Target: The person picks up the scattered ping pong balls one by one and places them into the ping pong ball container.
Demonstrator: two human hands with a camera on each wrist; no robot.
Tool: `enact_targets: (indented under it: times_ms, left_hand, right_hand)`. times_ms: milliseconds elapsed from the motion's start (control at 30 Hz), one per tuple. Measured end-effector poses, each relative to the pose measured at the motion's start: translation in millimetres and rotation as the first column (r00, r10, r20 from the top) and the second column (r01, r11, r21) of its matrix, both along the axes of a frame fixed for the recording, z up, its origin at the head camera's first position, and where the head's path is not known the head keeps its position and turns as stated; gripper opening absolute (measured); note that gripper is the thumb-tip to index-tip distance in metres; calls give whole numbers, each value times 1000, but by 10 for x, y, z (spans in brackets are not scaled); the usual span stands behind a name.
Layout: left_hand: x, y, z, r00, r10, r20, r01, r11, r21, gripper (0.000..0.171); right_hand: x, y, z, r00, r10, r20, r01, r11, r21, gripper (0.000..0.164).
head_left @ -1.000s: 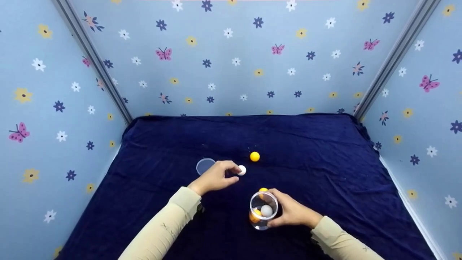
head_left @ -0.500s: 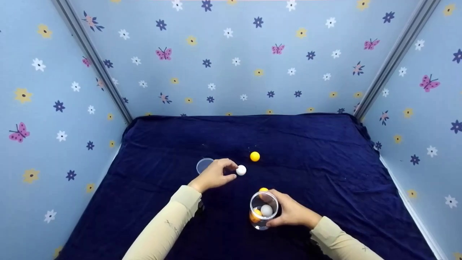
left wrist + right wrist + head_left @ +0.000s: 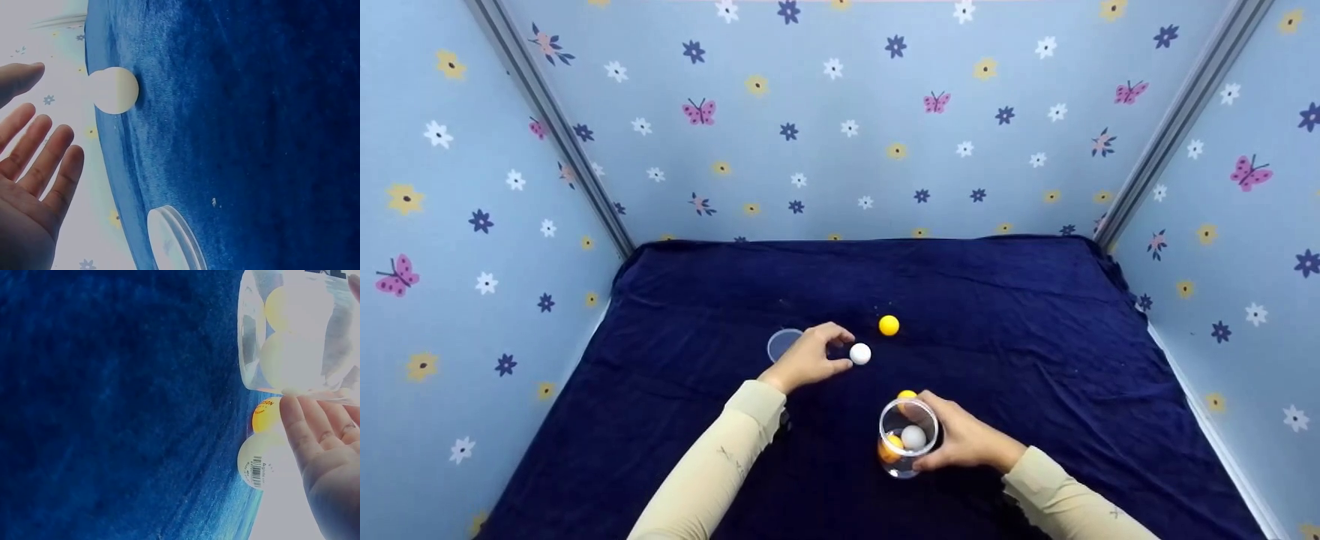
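In the head view, a white ping-pong ball [image 3: 860,354] lies on the dark blue cloth right at the fingertips of my left hand [image 3: 810,356]. That hand's thumb and fingers are spread, and the left wrist view shows a gap between them and the ball [image 3: 115,90]. My right hand [image 3: 964,439] grips the side of a clear plastic jar [image 3: 901,469], which stands open-topped with an orange ball [image 3: 891,448] and a white ball [image 3: 914,437] inside. The right wrist view shows an orange ball [image 3: 264,416] and a barcoded white ball [image 3: 253,461] beside the right fingers, outside the jar.
A clear round lid [image 3: 782,345] lies on the cloth [image 3: 997,300], partly behind the left hand. Farther back sits a yellow-orange ball [image 3: 889,325]. Flower-patterned walls [image 3: 840,150] enclose the back and both sides.
My left hand has drawn slightly back from the white ball, its fingers lifting and spreading. The right hand and the jar have stayed where they were.
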State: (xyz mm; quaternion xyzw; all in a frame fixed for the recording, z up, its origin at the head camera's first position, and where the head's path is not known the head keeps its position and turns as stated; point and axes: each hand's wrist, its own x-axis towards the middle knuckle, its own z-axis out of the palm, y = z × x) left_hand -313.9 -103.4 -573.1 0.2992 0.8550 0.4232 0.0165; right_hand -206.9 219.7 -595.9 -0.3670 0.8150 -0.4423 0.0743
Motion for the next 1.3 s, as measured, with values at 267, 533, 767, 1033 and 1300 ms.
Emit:
enact_targets:
  times_ms: [267,533,767,1033,1300]
  left_hand:
    - [-68,16,-93,999,42,2,-42,998,-41,45]
    - [-133,46,-173,998,60,26,-58,995,-83,51]
    - [-196,98,-235,997,55,51,-50,994,-98,55]
    - [-237,143,-286,997,38,63,-32,995,-95,58]
    - [-317,160,-424,998,29,50,-23,994,-111,58]
  right_hand:
    - [-27,-5,11,1000,3,14,-3,1000,29,78]
    - [-37,-2,9,1000,7,14,-7,999,40,80]
    - [-37,-9,9,999,8,31,-9,999,41,80]
    - [-27,-7,21,999,4,40,-6,999,54,81]
    - [-34,12,-14,1000,4,24,-5,999,49,78]
